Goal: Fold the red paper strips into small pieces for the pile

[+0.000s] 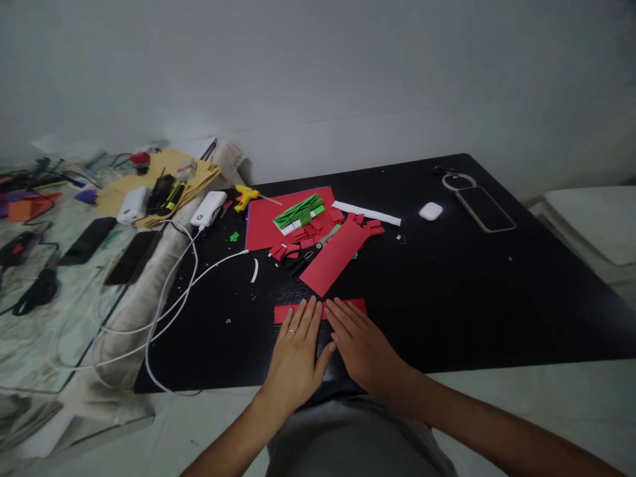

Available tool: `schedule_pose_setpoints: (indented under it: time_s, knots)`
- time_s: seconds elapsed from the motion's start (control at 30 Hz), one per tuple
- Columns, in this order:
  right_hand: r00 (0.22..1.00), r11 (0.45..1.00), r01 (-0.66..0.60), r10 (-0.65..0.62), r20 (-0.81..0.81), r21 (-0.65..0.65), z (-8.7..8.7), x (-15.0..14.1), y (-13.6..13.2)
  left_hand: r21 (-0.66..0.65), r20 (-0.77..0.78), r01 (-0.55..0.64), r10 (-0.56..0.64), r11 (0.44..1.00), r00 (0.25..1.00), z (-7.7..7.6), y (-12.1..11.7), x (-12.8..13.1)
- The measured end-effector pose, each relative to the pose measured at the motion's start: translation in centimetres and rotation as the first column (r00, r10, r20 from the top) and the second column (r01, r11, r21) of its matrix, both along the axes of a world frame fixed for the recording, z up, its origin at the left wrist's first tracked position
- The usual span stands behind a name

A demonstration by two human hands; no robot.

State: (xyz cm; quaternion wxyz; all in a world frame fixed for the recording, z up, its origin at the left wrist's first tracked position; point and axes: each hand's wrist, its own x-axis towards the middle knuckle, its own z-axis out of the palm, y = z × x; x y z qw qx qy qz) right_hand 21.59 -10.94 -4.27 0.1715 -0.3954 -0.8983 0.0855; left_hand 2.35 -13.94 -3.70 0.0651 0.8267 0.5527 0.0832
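Observation:
A narrow strip of red paper [283, 315] lies crosswise near the table's front edge. My left hand [296, 348] rests flat with its fingertips pressed on the strip, a ring on one finger. Beside it, my right hand [360, 344] lies flat too, fingers stretched over the strip's right half. Just beyond the fingertips is a larger red paper rectangle [334, 258], set at a slant. It partly covers a pair of scissors [297, 264] with dark handles. Small folded red pieces [283, 251] are scattered around the scissors.
Behind are a red sheet [261, 222], green folded strips [298, 211], a white paper strip [368, 213] and a yellow glue gun [245, 197]. White cables [186, 291] cross the table's left side. An earbud case [430, 211] and a phone [485, 209] lie at right.

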Motion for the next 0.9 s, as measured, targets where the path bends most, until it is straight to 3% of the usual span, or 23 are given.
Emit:
schedule_pose_setpoints:
  time_s: [0.2, 0.43, 0.67, 0.8, 0.9]
  knots:
    - [1.0, 1.0, 0.017, -0.017, 0.011, -0.003, -0.1, 1.1, 0.1, 0.007, 0.017, 0.026, -0.027, 1.0, 0.999, 0.2, 0.0, -0.5]
    - [0.995, 0.993, 0.077, -0.082, 0.052, 0.095, -0.4, 3.2, -0.1, 0.04, -0.035, -0.049, 0.051, 0.998, 0.998, 0.1, -0.5, -3.0]
    - [0.994, 0.991, 0.096, -0.1, 0.041, 0.092, -0.5, 4.2, -0.2, 0.06, -0.066, -0.093, 0.097, 0.994, 0.993, 0.1, -1.0, -4.6]
    - [0.989, 0.988, 0.147, -0.146, -0.007, 0.057, -0.3, 3.2, -0.6, 0.063, -0.063, -0.101, 0.105, 0.993, 0.992, -0.2, -1.1, -4.4]
    - [0.987, 0.988, 0.151, -0.151, -0.055, 0.002, 0.0, 0.6, -0.8, 0.069, -0.072, -0.108, 0.113, 0.992, 0.991, -0.5, -1.1, -4.4]
